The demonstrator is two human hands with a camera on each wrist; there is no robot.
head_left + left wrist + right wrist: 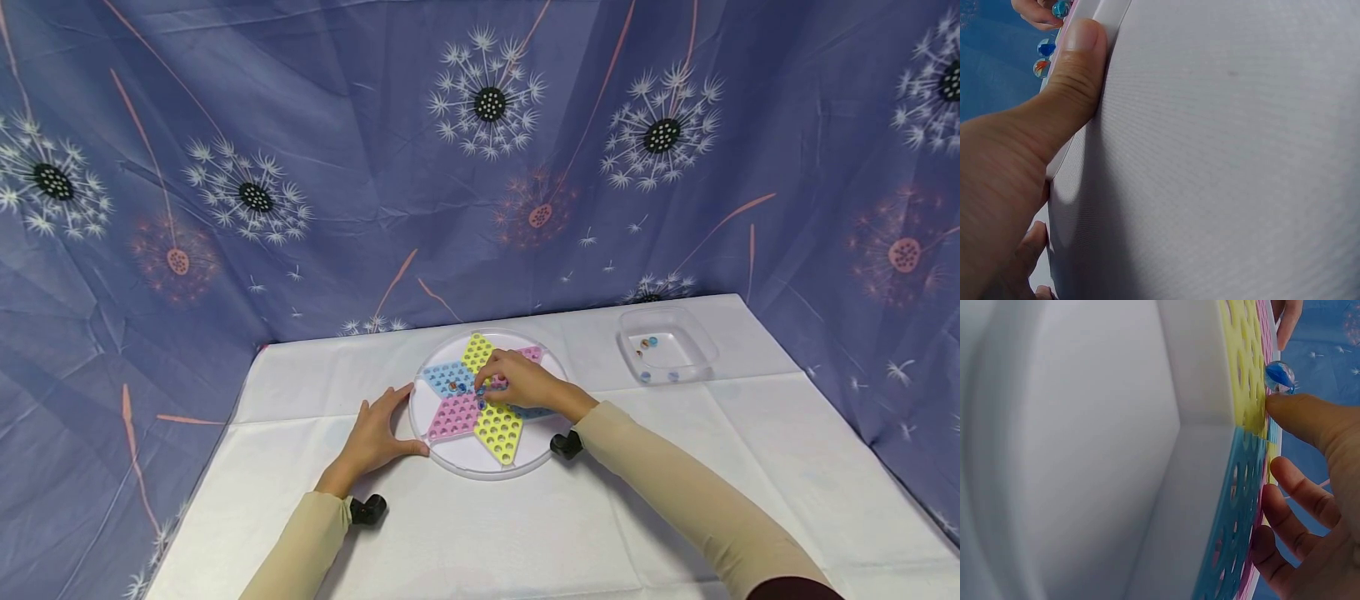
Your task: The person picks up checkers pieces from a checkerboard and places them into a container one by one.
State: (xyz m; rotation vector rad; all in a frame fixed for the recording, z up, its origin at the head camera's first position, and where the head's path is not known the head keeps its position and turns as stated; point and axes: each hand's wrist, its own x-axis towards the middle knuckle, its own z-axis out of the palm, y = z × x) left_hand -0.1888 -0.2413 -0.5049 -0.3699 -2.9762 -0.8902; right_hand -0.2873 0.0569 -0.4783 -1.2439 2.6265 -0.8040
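White plastic rings the round star board (457,452), whose yellow, pink and blue points carry rows of holes. At its left rim the left hand (375,437) is spread wide, thumb and fingertips resting against the edge without closing round it, probably to stop the board sliding while the other hand works. Over the board's middle is the right hand (528,382), fingertips down among the marbles (453,387), its thumb just by a blue marble (1280,377); whether it grasps one I cannot tell, since its own fingers cover the spot. Those marbles sit on the holes, presumably so they won't roll. Right of the board and a little beyond it stands a clear tub (671,357) with a few more (easy to overlook, being glassy too), likely placed within the right arm's reach. Under the board spreads a creased white cloth (450,533); behind it and to both sides hangs a blue-violet curtain (360,125) printed with dandelions.
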